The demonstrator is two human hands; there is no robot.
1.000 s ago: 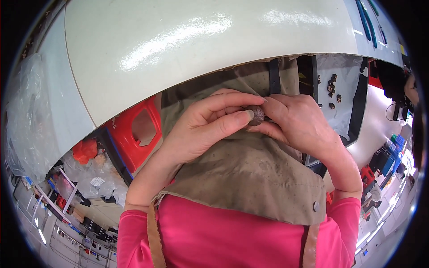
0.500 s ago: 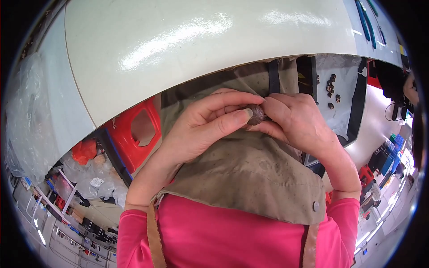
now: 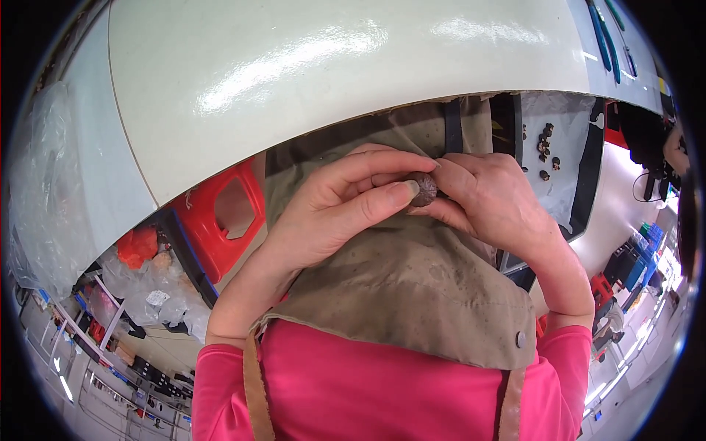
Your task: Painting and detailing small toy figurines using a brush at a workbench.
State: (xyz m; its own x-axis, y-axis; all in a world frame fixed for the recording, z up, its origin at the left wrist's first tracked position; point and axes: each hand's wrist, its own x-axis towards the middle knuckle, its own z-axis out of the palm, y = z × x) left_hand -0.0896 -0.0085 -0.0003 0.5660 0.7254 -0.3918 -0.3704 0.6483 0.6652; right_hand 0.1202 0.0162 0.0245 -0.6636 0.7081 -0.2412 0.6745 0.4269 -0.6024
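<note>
My left hand (image 3: pixel 353 198) is closed in a pinch, thumb and fingers on a small, dark brown, ridged ball (image 3: pixel 424 189). The ball's surface is wrinkled; I cannot tell whether it is a nut or a carved bead. My right hand (image 3: pixel 489 192) is curled up against the ball's right side, its fingers bent and pressed together. Whatever it grips is hidden behind its knuckles. Both hands meet above a brown-olive apron (image 3: pixel 397 287) spread over my lap, just below the table's edge.
A pale glossy table (image 3: pixel 331 66) curves across the front. Right of my hands, an open drawer lined with white plastic (image 3: pixel 562 191) holds several small brown-black pieces (image 3: pixel 544 147). Pliers (image 3: pixel 604 44) lie at the table's far right. A red stool (image 3: pixel 228 220) and plastic bags (image 3: pixel 158 294) are at left.
The ball has turned slightly between my fingers. A thin dark piece that showed between it and my right fingers is now out of sight. My arms keep nearly the same place.
</note>
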